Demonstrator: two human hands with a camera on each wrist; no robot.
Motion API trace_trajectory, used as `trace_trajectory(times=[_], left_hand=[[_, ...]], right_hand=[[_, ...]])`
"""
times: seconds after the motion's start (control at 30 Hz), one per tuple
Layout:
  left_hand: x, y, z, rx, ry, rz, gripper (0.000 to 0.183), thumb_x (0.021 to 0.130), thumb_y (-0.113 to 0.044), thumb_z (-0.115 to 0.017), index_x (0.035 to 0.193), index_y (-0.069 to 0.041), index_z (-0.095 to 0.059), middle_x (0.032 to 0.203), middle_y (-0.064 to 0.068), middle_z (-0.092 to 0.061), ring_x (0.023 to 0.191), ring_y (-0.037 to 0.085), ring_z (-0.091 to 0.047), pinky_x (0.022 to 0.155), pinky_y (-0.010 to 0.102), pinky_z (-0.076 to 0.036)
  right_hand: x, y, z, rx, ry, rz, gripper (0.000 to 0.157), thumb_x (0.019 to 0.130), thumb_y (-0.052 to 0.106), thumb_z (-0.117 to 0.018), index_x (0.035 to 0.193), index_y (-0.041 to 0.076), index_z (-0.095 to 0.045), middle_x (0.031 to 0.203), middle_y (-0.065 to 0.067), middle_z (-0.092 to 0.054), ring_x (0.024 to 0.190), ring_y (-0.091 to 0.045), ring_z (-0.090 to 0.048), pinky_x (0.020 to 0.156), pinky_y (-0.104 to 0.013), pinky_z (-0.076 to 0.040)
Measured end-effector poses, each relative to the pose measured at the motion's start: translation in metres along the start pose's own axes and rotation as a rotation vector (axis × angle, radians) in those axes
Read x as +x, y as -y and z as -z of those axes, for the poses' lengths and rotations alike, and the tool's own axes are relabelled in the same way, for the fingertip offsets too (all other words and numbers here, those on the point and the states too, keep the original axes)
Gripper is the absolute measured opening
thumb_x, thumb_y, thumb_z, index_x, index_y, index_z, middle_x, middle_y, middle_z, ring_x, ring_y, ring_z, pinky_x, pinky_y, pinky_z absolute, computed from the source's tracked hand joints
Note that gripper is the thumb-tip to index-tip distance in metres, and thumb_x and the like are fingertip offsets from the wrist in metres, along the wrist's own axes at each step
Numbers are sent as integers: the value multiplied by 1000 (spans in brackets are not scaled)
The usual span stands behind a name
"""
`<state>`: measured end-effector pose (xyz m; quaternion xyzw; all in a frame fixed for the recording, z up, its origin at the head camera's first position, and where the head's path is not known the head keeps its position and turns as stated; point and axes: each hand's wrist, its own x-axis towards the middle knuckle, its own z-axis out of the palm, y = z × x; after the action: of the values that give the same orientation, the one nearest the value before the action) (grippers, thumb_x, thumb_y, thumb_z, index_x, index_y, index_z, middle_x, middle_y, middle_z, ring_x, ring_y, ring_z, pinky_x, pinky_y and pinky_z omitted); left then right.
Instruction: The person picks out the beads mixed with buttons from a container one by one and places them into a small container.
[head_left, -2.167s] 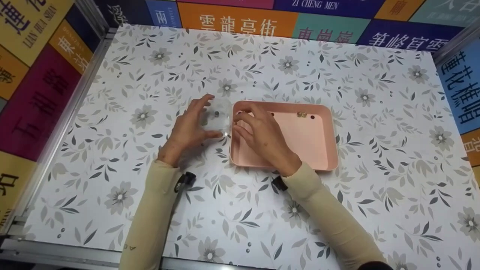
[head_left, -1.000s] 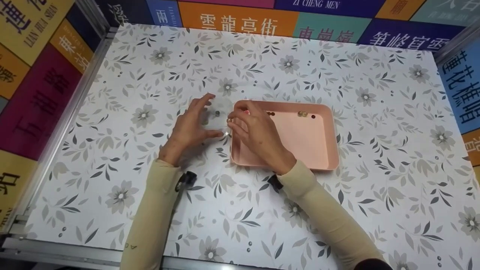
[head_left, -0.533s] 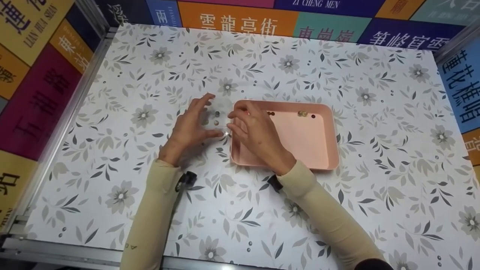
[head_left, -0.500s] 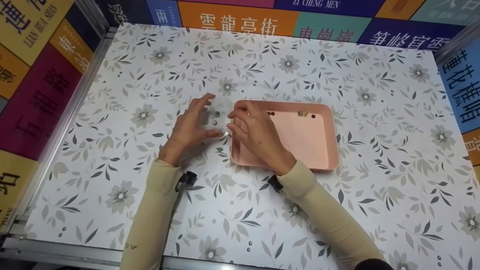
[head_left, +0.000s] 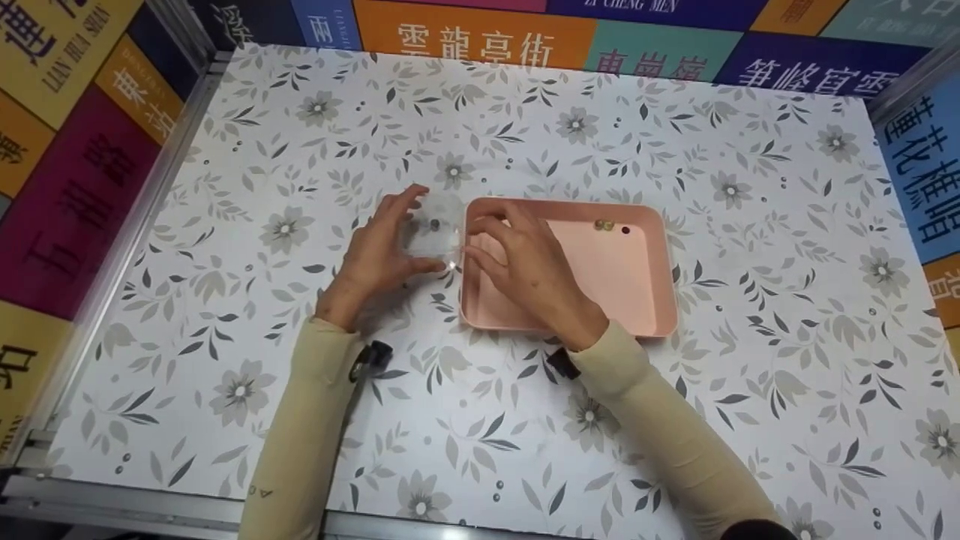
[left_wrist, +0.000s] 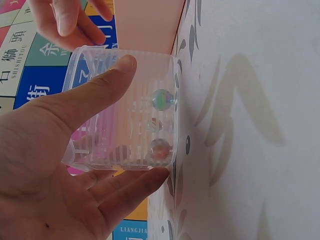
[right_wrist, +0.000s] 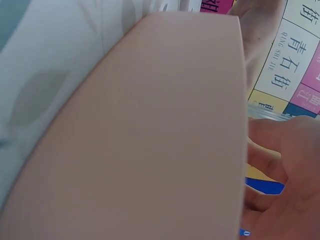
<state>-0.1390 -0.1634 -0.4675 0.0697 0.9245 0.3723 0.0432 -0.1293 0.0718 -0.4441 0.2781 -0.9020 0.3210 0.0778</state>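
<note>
My left hand [head_left: 371, 251] grips a small clear plastic box [left_wrist: 142, 65], thumb along one side and fingers round the other. Through its ribbed wall show a greenish marble [left_wrist: 162, 100], a reddish-brown marble [left_wrist: 161, 149] and a smaller one between them. Over the left end of a pink tray [head_left: 660, 277], just beside the box, hovers my right hand [head_left: 529, 262], its thumb and fingers loosely bent and apart, with nothing visible between them. In the right wrist view the tray's wall hides its fingertips.
Two greenish marbles [head_left: 604, 225] and a dark marble [head_left: 625, 230] lie by the tray's far wall. The tray stands on a table [head_left: 712, 420] covered in a leaf and flower print. Panels with large lettering [head_left: 480, 45] rise behind.
A marble pinched at my right fingertips one second ago dropped into the box by half a second ago. My right hand has since drawn slightly right, over the tray. The left has barely moved.
</note>
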Motion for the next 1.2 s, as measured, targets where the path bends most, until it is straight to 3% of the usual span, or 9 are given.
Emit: trace_trajectory(times=[0.17, 0.4, 1.2], left_hand=[[2, -2, -1, 5, 9, 17, 105, 73, -29, -97, 159, -29, -36, 151, 8, -50, 137, 32, -56, 112, 52, -49], [3, -3, -2, -2, 15, 31, 107, 73, -28, -97, 160, -30, -35, 153, 9, -49, 138, 34, -55, 115, 52, -48], [2, -2, -3, -2, 9, 33, 108, 71, -29, -98, 160, -29, -35, 153, 8, -50, 138, 35, -55, 116, 53, -47]], right_hand=[[-4, -7, 8, -18, 17, -30, 20, 98, 24, -74, 112, 10, -75, 140, -7, -63, 133, -24, -57, 112, -43, -46], [-9, -14, 21, -32, 41, -99, 21, 98, 25, -74, 112, 11, -75, 133, -9, -64, 118, -26, -60, 104, -43, -50], [-29, -47, 52, -69, 27, -183, 15, 97, 21, -75, 107, 9, -76, 119, -6, -67, 110, -28, -64, 97, -46, -52]])
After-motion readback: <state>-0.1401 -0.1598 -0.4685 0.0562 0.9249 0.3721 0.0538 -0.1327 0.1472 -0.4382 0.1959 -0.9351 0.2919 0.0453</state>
